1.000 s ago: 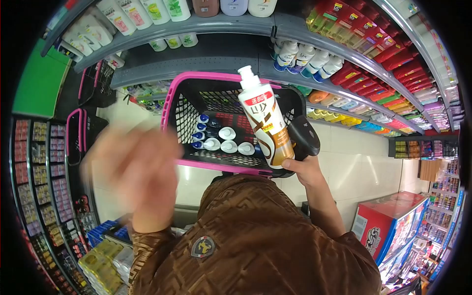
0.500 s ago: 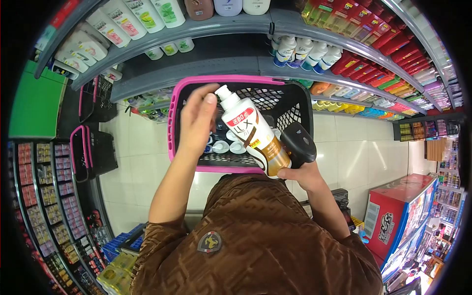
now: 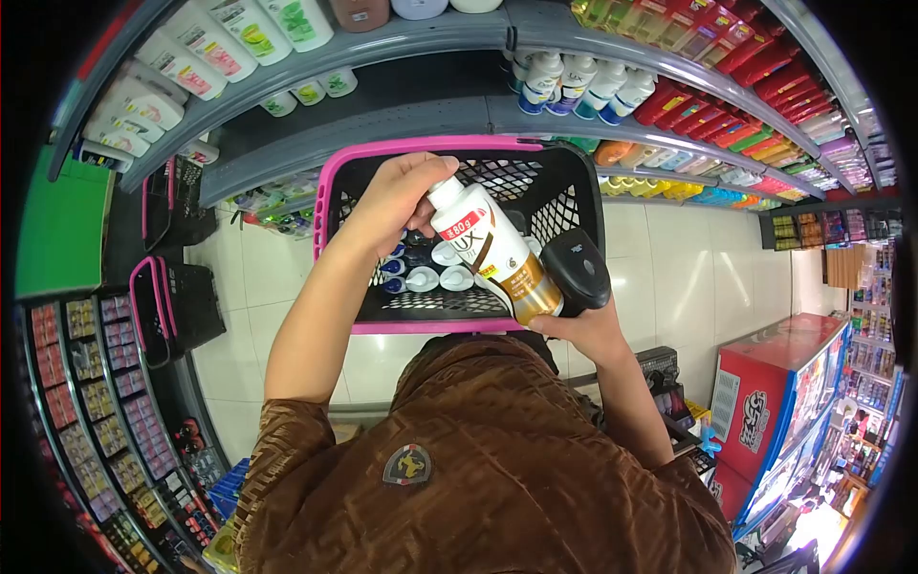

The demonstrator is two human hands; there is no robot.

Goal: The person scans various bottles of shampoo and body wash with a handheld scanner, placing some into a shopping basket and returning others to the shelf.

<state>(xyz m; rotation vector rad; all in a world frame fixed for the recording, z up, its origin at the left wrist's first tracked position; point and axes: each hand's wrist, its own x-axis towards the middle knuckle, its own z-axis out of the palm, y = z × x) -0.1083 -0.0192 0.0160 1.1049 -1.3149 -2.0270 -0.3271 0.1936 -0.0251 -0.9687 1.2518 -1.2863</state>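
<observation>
Over the basket, a white and gold pump bottle [image 3: 497, 253] with a red label band is tilted, its top toward the upper left. My left hand [image 3: 397, 201] is closed round the pump top, which its fingers mostly cover. Low on the bottle, my right hand [image 3: 583, 325] grips the base, its thumb across the gold part. A black rounded object [image 3: 576, 271] lies against the bottle at my right hand; how it is held is hidden. Below, the black basket with a pink rim [image 3: 322, 206] holds several bottles with white pump tops [image 3: 457, 277].
Ahead, a grey shelf [image 3: 382, 110] bears several bottles and red packs [image 3: 684, 120]. More black and pink baskets [image 3: 191, 311] stand at the left, near racks of small packs [image 3: 86, 383]. A red and blue freezer [image 3: 765, 402] is at the right.
My left hand has moved from beside the pump top to close round it. The view has shifted slightly, and the bottle stays in my right hand.
</observation>
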